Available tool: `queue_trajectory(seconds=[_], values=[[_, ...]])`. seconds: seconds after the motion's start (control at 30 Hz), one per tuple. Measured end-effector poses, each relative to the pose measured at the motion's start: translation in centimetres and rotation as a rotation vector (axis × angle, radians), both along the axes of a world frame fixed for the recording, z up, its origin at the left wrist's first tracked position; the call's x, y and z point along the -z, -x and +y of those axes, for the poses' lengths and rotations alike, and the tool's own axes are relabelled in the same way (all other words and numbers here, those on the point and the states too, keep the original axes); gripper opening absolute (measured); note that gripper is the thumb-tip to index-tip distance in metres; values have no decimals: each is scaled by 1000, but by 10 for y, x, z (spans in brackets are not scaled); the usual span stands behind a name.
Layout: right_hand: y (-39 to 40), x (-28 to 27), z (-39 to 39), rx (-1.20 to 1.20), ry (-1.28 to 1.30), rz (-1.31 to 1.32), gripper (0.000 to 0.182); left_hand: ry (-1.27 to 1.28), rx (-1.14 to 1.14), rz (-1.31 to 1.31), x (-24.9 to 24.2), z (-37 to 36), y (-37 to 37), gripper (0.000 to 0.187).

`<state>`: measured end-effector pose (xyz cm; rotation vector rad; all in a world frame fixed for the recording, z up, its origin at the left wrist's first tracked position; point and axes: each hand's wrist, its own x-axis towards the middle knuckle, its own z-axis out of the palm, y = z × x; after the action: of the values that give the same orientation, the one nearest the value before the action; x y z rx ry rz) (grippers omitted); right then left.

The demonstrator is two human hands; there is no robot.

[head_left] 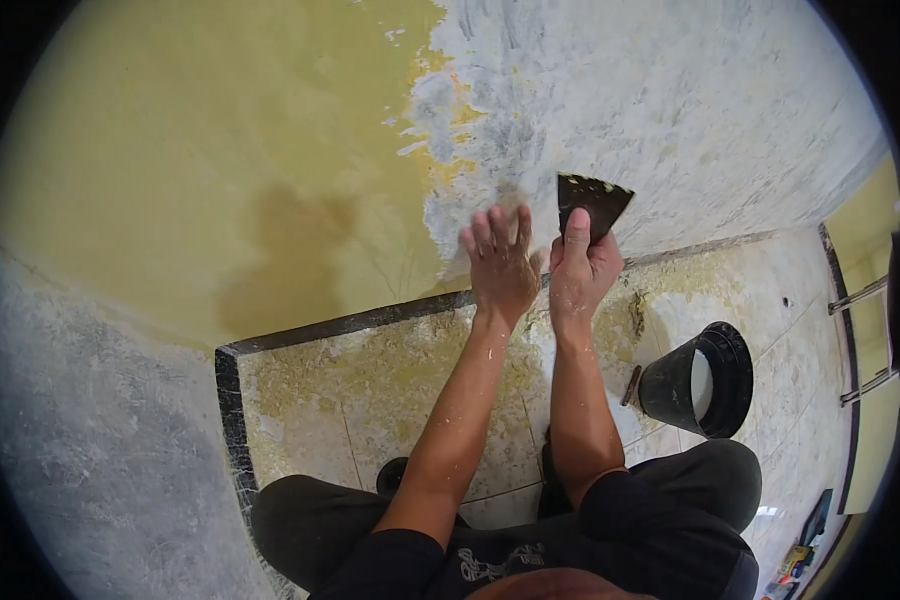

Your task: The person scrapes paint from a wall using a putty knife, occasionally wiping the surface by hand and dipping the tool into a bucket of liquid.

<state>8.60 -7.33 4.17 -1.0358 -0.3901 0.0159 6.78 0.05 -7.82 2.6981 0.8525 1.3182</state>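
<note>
My right hand (582, 272) grips a putty knife (595, 203), its wide dark blade pointing up the wall and specked with pale paint bits along the edge. The thumb lies along the blade's face. Just to the left, my left hand (503, 268) is held flat with fingers spread toward the wall, close to the border of the paint. The yellow paint (270, 130) covers the wall's left part; the scraped grey-white surface (650, 110) takes up the right. Ragged paint edges run down between them. Pale flecks dot both hands and forearms.
A black bucket (667, 388) with whitish liquid stands on the tiled floor to the right, a small brown stick-like piece (631, 385) beside it. Paint flakes (370, 370) litter the floor along the dark baseboard (345, 325). Colourful items (796, 560) lie at the lower right.
</note>
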Motion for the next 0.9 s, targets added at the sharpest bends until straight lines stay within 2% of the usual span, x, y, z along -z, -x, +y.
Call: queue_trajectory(seconds=[0.03, 0.07, 0.1, 0.13, 0.2, 0.23, 0.27, 0.33, 0.37, 0.4, 0.47, 0.53, 0.6, 0.67, 0.73, 0.8, 0.87, 0.9], values=[[-4, -9, -6, -3, 206, -99, 37, 37, 58, 224, 9, -10, 5, 85], [-7, -24, -12, -2, 410, -202, 38, 40, 57, 209, 12, -19, 8, 85], [-9, -42, -18, -215, 503, -44, 42, 163, 93, 234, 14, -28, 10, 86], [-14, -59, -21, -211, 509, -62, 42, 286, 131, 260, 14, -37, 11, 87], [-26, -93, -21, -297, 1211, -547, 44, 362, 104, 206, 2, -48, 9, 87], [-27, -116, -25, -319, 1289, -835, 46, 314, 52, 56, -2, -47, 6, 88], [-32, -126, -30, -312, 1305, -827, 46, 266, 1, -88, -14, -44, 5, 88], [-48, -141, -50, -273, 1472, -1351, 45, 158, -91, -342, -52, -24, -3, 86], [-50, -161, -62, -361, 1778, -1257, 44, 128, -133, -485, -76, -11, -5, 85], [-54, -176, -74, -448, 2079, -1139, 44, 136, -140, -494, -98, 3, -5, 85], [-84, -175, -111, -488, 2451, -956, 45, 29, -270, -457, -126, 20, -9, 89], [-115, -152, -174, -343, 2517, -922, 42, -25, -273, -406, -117, 27, -28, 88], [-151, -106, -238, -323, 2603, -854, 31, -90, -290, -345, -89, 25, -40, 88], [-188, -39, -294, -463, 2759, -644, 25, -232, -151, -205, -39, 8, -47, 89], [-212, 24, -326, -702, 2651, 39, 21, -27, 157, 225, 10, -23, -23, 91], [-228, 84, -353, -832, 2533, 157, 22, 210, 340, 481, 42, -42, 5, 96], [-226, 117, -354, -856, 2496, 159, 23, 267, 350, 544, 63, -58, 28, 96], [-232, 152, -361, -886, 2484, 116, 20, 324, 379, 589, 72, -67, 38, 95]])
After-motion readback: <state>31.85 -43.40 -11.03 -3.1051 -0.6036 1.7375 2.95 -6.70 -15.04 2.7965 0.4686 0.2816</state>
